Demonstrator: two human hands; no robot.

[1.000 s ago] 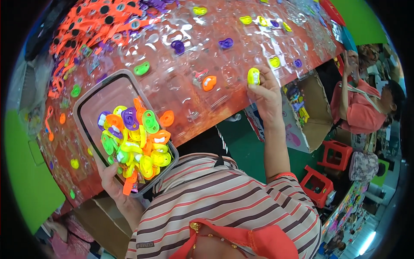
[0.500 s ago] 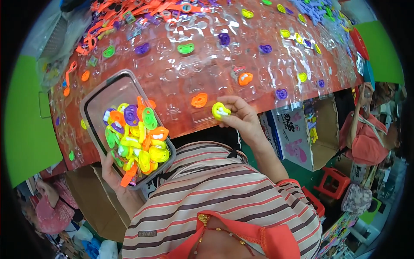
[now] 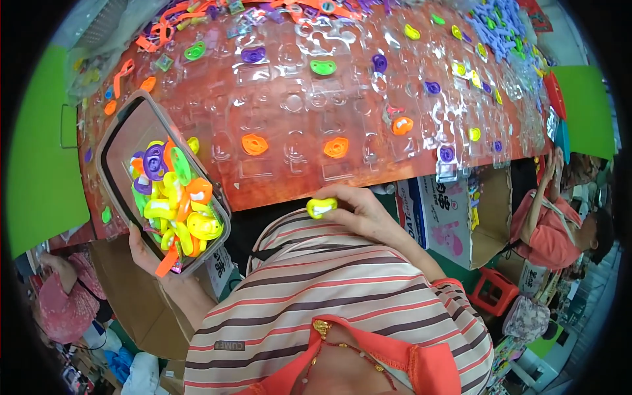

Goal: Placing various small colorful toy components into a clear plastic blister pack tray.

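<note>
My left hand (image 3: 146,253) grips the lower side of a clear plastic tub (image 3: 214,187), which is tilted and partly filled with pacifier-shaped toys (image 3: 172,191) in yellow, orange, green and purple. Between the thumb and fingers of my right hand (image 3: 359,212) is a yellow toy pacifier (image 3: 321,209) with a white tooth-like part, held just off the table's near edge. Beyond it, orange toy pacifiers (image 3: 336,147) lie in the nearest row of clear moulded plastic trays (image 3: 294,131). Green (image 3: 323,67) and purple ones (image 3: 253,54) sit farther back.
Orange strap-like pieces (image 3: 158,33) are heaped at the far left, and lilac ones (image 3: 497,29) at the far right. Cardboard boxes (image 3: 492,237) stand below the table on both sides. Other people sit to the left and right; a red stool (image 3: 494,289) is at the right.
My right hand has drawn the yellow toy pacifier back toward my body. The tub has shifted left, uncovering an orange toy pacifier beside it. The whole view has also shifted.
</note>
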